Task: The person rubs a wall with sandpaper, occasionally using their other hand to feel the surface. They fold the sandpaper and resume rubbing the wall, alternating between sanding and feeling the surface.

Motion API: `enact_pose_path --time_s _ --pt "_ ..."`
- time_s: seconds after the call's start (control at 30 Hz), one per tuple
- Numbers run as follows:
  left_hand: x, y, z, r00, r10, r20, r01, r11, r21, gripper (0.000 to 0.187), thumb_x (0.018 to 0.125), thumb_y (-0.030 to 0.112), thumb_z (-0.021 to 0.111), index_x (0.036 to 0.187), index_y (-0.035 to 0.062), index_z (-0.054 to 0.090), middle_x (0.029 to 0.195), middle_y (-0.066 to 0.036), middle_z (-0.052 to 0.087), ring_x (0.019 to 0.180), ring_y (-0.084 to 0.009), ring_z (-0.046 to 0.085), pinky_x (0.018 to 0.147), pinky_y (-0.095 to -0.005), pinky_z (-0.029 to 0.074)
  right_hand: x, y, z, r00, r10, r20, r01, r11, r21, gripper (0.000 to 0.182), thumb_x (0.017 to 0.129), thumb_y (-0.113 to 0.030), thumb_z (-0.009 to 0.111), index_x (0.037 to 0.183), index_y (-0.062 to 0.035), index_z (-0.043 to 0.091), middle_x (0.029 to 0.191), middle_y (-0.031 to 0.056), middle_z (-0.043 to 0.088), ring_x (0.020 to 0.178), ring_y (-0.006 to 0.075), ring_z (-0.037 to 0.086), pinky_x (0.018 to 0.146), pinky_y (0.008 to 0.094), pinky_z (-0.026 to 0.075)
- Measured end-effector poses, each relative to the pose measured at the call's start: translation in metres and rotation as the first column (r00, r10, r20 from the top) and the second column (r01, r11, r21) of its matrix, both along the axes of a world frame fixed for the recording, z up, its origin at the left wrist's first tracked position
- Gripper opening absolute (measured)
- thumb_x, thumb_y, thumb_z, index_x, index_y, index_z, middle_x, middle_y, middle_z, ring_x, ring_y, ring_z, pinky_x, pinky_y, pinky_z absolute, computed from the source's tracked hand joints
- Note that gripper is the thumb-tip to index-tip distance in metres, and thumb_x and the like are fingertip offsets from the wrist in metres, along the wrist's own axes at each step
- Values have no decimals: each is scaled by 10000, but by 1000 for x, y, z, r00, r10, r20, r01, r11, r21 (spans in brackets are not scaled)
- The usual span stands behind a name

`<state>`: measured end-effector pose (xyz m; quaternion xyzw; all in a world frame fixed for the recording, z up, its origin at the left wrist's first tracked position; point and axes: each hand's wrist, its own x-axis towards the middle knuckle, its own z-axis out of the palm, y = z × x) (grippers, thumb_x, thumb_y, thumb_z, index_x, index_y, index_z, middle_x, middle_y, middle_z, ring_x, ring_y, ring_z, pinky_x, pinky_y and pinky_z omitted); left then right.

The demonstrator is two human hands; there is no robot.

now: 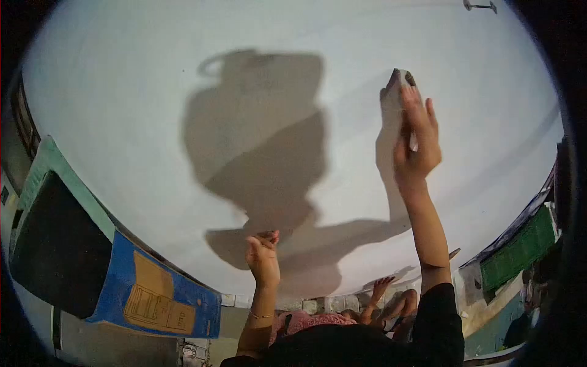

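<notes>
My right hand (419,137) is raised against the pale wall (361,37), its fingers laid along a small folded sheet, grey and brown, that looks like sandpaper (397,79). The sheet's upper end sticks out past the fingertips, close to the wall; the palm hides the rest. Lower and to the left, my left hand (263,260) is held up in front of the wall with its fingers loosely bent and apart. Nothing shows in it. A thin bracelet (262,315) circles the left wrist.
Large shadows fall across the wall. Below, another person's hand (382,287) and bent legs (403,309) are near the wall's foot, beside pink cloth (312,321). A blue printed carton (165,293) stands at left, a green panel (516,251) at right. A metal fitting (481,6) sticks out at top right.
</notes>
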<state>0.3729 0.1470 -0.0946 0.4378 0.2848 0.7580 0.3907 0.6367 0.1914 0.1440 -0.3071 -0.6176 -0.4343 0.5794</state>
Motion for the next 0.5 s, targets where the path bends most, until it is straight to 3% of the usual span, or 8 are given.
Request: enact_pose_path --time_s 0.03,0.07,0.17,0.3,0.37,0.4,0.47,0.5 --pt "1 -3 3 898 -341 278 324 940 105 488 969 457 410 1162 37 569 1176 -126 607 1185 -245 518 982 -413 422 -10 7 -9 1000 11 9 -10 998 -54 401 834 56 547 1204 -91 602 1245 79 605 1237 241 511 1064 497 345" --pt "2 -5 9 618 -623 480 558 777 290 570 969 515 353 1229 44 541 1274 -128 565 1238 -250 481 1027 -423 385 -20 11 -17 999 -24 40 27 997 -70 423 824 46 560 1222 -93 593 1282 80 577 1249 238 499 1062 486 353" --pt "14 -26 50 494 -629 600 611 742 275 675 960 570 265 1374 58 410 1441 -104 405 1346 -241 353 1078 -408 340 -34 6 -45 987 34 157 5 969 -246 498 821 34 558 1300 -98 530 1393 79 473 1272 232 469 1076 437 358" --pt "8 -32 53 506 -717 479 663 679 315 701 956 574 255 1442 71 298 1501 -86 301 1395 -231 258 1109 -394 305 -36 -2 -70 920 148 363 32 894 -447 472 867 -45 528 1334 -87 478 1382 74 482 1292 204 442 1092 393 350" --pt "9 -34 55 600 -657 456 636 738 225 650 968 528 292 1441 82 302 1501 -80 304 1398 -222 250 1101 -386 316 -21 -1 -76 742 108 662 241 878 -414 472 896 -112 510 1363 -107 441 1417 55 441 1322 193 397 1120 376 313" --pt "9 -37 57 597 -663 452 642 733 226 650 968 528 292 1441 82 302 1501 -80 304 1398 -222 250 1101 -386 316 -14 -1 -73 744 114 659 265 855 -446 463 918 -111 467 1378 -120 418 1440 33 410 1339 184 370 1141 361 277" --pt "9 -41 59 719 -472 510 533 845 31 496 974 445 392 1322 102 474 1324 -62 512 1274 -187 428 1010 -356 406 0 3 -65 838 73 541 191 888 -418 539 850 -18 531 1371 -111 425 1441 25 410 1344 192 363 1141 405 273" --pt "7 -39 52 714 -489 501 543 839 45 496 974 445 392 1322 102 474 1324 -62 512 1274 -187 428 1010 -356 406 5 4 -57 883 51 467 144 918 -371 574 823 28 547 1368 -109 430 1440 32 411 1344 194 363 1138 422 275"
